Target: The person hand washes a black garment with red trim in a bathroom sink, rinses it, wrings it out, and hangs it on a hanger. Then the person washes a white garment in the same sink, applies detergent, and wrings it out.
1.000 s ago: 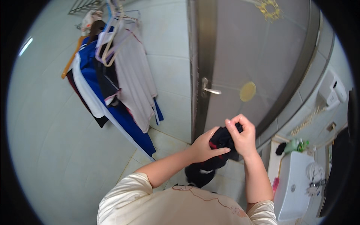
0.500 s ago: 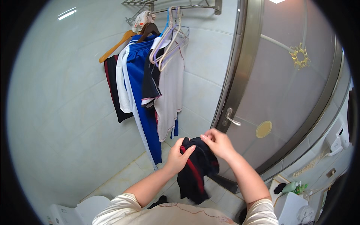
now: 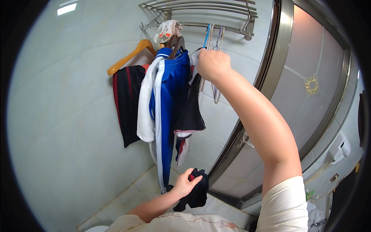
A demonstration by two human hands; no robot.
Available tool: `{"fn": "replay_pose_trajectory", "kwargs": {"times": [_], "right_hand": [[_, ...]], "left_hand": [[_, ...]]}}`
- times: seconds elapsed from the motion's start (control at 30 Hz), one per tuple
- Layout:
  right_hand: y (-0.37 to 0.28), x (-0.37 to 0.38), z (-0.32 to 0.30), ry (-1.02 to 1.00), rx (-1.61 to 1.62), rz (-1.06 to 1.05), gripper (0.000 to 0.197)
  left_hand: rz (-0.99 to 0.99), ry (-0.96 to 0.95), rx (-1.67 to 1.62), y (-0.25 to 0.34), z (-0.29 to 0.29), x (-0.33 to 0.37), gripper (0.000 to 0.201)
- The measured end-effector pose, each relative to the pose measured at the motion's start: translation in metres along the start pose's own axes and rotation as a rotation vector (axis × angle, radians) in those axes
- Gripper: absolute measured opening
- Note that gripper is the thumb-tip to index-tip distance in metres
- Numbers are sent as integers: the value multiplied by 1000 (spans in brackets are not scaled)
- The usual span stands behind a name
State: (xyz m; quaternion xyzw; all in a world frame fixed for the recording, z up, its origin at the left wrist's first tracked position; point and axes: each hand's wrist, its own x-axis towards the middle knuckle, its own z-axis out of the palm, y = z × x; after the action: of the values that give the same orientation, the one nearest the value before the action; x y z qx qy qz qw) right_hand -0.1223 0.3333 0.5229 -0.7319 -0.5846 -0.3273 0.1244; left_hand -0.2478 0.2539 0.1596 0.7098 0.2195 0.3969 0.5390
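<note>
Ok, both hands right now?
Left hand: closed, holding a dark garment.
Right hand: curled by the hanging clothes; whether it grips anything cannot be told.

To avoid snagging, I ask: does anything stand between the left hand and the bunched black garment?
Nothing visible: the left hand grips the bunched black garment directly. The right hand is apart from it, raised by the hanging clothes.

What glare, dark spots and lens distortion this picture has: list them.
Head view: a white glare patch sits high on the tiled wall; head view: a warm glow tints the top of the door; head view: folds of the held dark garment sink to near-black; head view: the door frame bows near the rim, where the corners go black.
</note>
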Motion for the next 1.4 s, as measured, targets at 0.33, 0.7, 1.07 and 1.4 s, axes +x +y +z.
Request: {"fn": "replay_pose_trajectory", "kwargs": {"times": [0.33,0.7,1.07,1.4], "right_hand": [[-6,26,17,-114,-136,236,23],[21,23,1,-226,-223,428,27],[76,-22,-38,-159,-110,419,28],[81,-19,-38,33,-125,375,23]], "left_hand": [[-2,-239,-59,-22,-56,24,26],[-6,-353,-74,-32,-73,30,30],[-27,-326,-65,-38,-82,31,30],[-24,-361,-117,-39,-71,27,28]]}}
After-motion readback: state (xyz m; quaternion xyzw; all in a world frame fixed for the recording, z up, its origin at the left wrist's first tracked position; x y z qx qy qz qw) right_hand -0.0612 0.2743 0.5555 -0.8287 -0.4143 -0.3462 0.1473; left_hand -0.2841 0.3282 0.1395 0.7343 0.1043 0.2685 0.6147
